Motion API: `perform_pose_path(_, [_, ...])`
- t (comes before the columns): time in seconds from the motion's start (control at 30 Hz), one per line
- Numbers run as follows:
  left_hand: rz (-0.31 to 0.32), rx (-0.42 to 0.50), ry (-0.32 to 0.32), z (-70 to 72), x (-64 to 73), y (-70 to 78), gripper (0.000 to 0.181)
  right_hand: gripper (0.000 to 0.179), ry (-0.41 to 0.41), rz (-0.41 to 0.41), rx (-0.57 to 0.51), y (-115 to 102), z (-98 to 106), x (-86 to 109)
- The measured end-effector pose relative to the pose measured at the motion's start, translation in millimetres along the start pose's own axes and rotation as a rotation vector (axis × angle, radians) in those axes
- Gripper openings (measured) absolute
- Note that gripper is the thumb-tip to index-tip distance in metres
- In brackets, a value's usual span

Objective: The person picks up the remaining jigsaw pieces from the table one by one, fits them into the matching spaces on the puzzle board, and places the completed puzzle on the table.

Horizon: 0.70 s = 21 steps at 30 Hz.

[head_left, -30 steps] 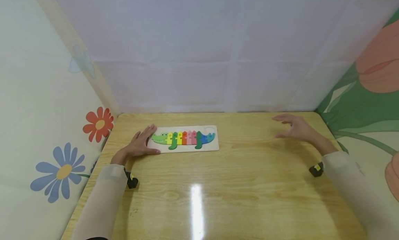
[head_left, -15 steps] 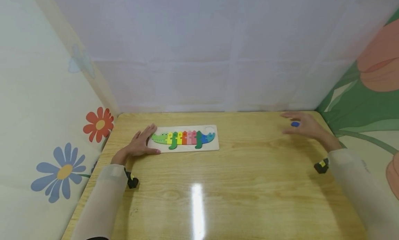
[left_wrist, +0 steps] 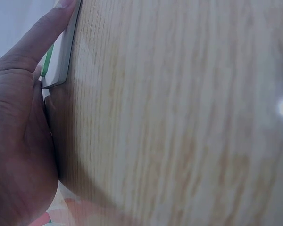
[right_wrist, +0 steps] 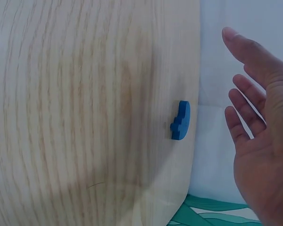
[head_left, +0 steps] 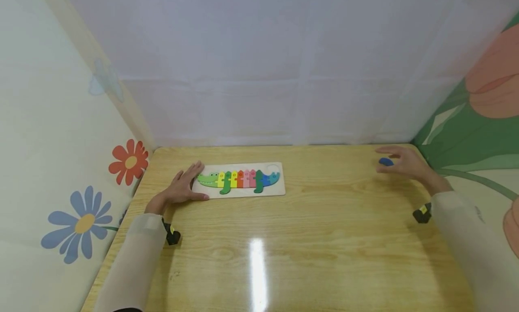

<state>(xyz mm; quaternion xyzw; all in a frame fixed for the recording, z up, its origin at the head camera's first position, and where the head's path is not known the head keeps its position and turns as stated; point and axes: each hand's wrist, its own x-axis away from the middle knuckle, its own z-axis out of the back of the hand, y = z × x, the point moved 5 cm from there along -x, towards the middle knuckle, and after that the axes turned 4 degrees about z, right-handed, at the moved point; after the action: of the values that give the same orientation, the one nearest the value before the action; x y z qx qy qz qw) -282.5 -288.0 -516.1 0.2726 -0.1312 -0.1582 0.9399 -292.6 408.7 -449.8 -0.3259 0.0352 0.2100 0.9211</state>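
Note:
My left hand (head_left: pixel 180 188) lies at the left end of a white wooden puzzle board (head_left: pixel 243 194), fingers spread at its upper corner and thumb along its lower edge. In the left wrist view the straight thumb (left_wrist: pixel 40 40) touches the board's side. A colourful crocodile (head_left: pixel 240 179) made of interlocking pieces fills the board, with a bare curved outline above its tail. Over the table's far right corner, my right hand (head_left: pixel 405 162) hovers with thumb and fingers apart. Below it, a blue puzzle piece (right_wrist: pixel 181 122) lies on the table, untouched in the right wrist view.
The wooden table (head_left: pixel 324 240) ends at a pale cloth backdrop (head_left: pixel 251 78) behind. Flower-printed cloths hang at the left (head_left: pixel 81 123) and right (head_left: pixel 478 145) sides, close to the table edges. A bright light reflection crosses the table front.
My right hand has moved right, over the far right corner, and the blue piece has come into view beside its fingers. My left hand and the board have stayed in place.

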Motion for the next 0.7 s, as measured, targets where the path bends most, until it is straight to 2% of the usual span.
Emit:
perform_pose_path(0.17, [0.031,-0.014,-0.018,1.6,-0.4,1.5,0.122,0.065,-0.024,-0.068,0.013,7.1,-0.2,2.8])
perform_pose_path(0.3, [0.041,-0.031,-0.021,2.5,-1.3,0.6,0.122,0.067,-0.008,-0.079,0.034,14.7,-1.2,4.2])
perform_pose_path(0.5, [0.034,-0.024,-0.023,2.3,-1.4,0.9,0.123,0.065,0.046,-0.053,0.032,24.4,-0.6,6.0])
perform_pose_path(0.7, [0.011,-0.001,-0.007,1.3,0.7,1.4,0.125,0.067,0.017,-0.116,0.036,29.5,-2.5,7.5])
